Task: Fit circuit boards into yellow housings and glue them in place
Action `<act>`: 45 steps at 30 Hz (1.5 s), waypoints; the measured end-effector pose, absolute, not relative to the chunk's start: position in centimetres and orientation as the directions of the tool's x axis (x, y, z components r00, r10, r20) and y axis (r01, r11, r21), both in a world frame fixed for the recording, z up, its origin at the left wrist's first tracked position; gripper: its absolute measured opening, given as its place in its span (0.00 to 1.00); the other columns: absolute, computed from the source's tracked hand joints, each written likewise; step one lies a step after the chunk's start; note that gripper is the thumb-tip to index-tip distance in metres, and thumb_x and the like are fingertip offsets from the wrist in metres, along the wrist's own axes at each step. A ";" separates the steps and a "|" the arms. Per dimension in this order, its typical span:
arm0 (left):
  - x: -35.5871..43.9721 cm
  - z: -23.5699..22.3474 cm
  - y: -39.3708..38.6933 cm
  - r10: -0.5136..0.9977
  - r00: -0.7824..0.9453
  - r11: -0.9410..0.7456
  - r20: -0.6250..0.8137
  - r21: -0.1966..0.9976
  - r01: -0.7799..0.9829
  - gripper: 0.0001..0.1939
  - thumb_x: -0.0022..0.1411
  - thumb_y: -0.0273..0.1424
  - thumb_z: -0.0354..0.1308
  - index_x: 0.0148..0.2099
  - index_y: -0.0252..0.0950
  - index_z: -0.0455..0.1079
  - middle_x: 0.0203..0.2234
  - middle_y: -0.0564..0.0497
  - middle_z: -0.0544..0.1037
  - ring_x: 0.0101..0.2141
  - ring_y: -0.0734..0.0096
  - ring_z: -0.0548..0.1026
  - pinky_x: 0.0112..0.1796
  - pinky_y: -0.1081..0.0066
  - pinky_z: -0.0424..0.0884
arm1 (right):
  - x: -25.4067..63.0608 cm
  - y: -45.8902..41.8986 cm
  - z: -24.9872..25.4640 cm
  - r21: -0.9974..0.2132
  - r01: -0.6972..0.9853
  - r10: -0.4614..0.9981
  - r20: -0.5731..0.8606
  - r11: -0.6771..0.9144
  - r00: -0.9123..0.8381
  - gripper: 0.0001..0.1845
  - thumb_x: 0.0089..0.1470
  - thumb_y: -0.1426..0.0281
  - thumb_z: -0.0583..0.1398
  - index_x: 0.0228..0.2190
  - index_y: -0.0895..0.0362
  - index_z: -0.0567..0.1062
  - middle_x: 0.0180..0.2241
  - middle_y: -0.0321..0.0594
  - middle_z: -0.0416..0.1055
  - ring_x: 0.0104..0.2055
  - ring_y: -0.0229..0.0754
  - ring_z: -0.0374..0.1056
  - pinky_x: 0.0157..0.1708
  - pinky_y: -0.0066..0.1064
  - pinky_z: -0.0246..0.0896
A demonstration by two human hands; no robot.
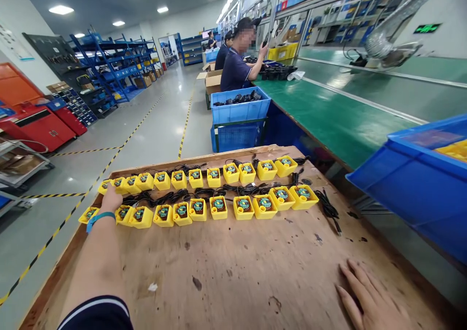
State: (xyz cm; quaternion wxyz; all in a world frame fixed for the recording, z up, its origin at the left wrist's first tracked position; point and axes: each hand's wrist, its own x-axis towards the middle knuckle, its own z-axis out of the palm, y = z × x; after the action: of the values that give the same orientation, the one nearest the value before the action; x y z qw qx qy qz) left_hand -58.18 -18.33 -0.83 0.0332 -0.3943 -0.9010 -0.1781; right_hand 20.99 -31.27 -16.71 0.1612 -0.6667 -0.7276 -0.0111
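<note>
Two rows of yellow housings containing circuit boards stand across the far part of the wooden bench, black cables between them. Left hand is at the rows' left end; grip cannot be determined. Right hand rests open, near right.

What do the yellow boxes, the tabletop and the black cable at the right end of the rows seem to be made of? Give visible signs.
Yellow boxes: probably moulded plastic, smooth; even colour, rounded corners.
Tabletop: apparently wood, perhaps plywood, with a worn finish; brown, dark-stained surface.
Black cable: likely sheathed in rubber or soft plastic, given its loose loops; which one, I cannot tell.
</note>
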 end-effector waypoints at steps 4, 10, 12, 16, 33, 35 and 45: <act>-57.3 -1.2 -18.0 0.687 -0.713 0.645 0.140 0.334 0.687 0.43 0.57 0.25 0.57 0.73 0.30 0.48 0.66 0.31 0.65 0.63 0.41 0.68 0.60 0.49 0.67 | 21.1 -31.3 -16.8 -0.219 0.971 0.971 0.234 0.101 -0.048 0.36 0.64 0.53 0.42 0.55 0.65 0.73 0.64 0.58 0.64 0.66 0.63 0.60 0.61 0.60 0.59; -56.1 -1.1 -18.0 0.691 -0.719 0.654 0.077 0.356 0.667 0.39 0.63 0.26 0.56 0.73 0.34 0.48 0.65 0.34 0.68 0.62 0.43 0.68 0.61 0.47 0.65 | 20.9 -31.3 -16.6 -0.228 0.971 0.979 0.202 0.079 -0.032 0.37 0.63 0.52 0.42 0.55 0.64 0.74 0.64 0.57 0.64 0.66 0.64 0.60 0.60 0.62 0.59; -55.8 -0.8 -18.1 0.693 -0.720 0.663 0.049 0.350 0.662 0.38 0.64 0.28 0.58 0.73 0.34 0.49 0.64 0.34 0.68 0.60 0.44 0.70 0.59 0.47 0.67 | 20.8 -31.2 -16.3 -0.223 0.972 0.980 0.199 0.069 -0.024 0.37 0.63 0.52 0.42 0.55 0.64 0.74 0.64 0.56 0.64 0.67 0.64 0.59 0.59 0.62 0.60; -55.0 -0.3 -18.0 0.704 -0.708 0.661 0.050 0.317 0.680 0.30 0.69 0.36 0.58 0.69 0.36 0.57 0.63 0.38 0.68 0.58 0.51 0.72 0.57 0.46 0.69 | 20.8 -31.2 -16.0 -0.224 0.973 0.983 0.181 0.052 -0.011 0.36 0.62 0.53 0.43 0.55 0.62 0.75 0.64 0.55 0.65 0.67 0.63 0.59 0.60 0.61 0.60; -50.6 -0.7 -16.1 0.800 -0.580 0.527 0.156 0.280 0.802 0.23 0.69 0.37 0.59 0.62 0.37 0.66 0.61 0.41 0.69 0.58 0.53 0.71 0.57 0.46 0.70 | 20.4 -31.2 -15.8 -0.250 0.967 0.981 0.195 0.054 -0.004 0.38 0.64 0.52 0.41 0.56 0.64 0.74 0.64 0.57 0.64 0.67 0.63 0.59 0.58 0.61 0.62; -49.9 -0.9 -15.7 0.810 -0.563 0.502 0.162 0.303 0.810 0.22 0.70 0.38 0.59 0.62 0.37 0.66 0.60 0.42 0.70 0.57 0.54 0.72 0.56 0.47 0.71 | 20.3 -31.1 -15.6 -0.250 0.967 0.986 0.165 0.047 -0.005 0.38 0.64 0.52 0.41 0.56 0.63 0.74 0.65 0.56 0.64 0.67 0.63 0.59 0.56 0.61 0.63; -46.8 0.0 -14.4 0.853 -0.511 0.462 0.103 0.307 0.832 0.22 0.69 0.39 0.59 0.61 0.37 0.67 0.59 0.42 0.70 0.56 0.55 0.72 0.55 0.48 0.72 | 19.8 -31.1 -15.1 -0.284 0.958 0.980 0.197 0.051 0.006 0.35 0.63 0.54 0.42 0.55 0.61 0.75 0.64 0.56 0.65 0.66 0.61 0.60 0.59 0.59 0.60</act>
State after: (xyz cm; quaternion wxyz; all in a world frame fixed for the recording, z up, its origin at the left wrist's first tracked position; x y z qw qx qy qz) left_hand -46.76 -14.39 -0.02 -0.0324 -0.4932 -0.8542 -0.1610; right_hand 19.85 -31.14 -15.14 0.1723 -0.6880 -0.7042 0.0332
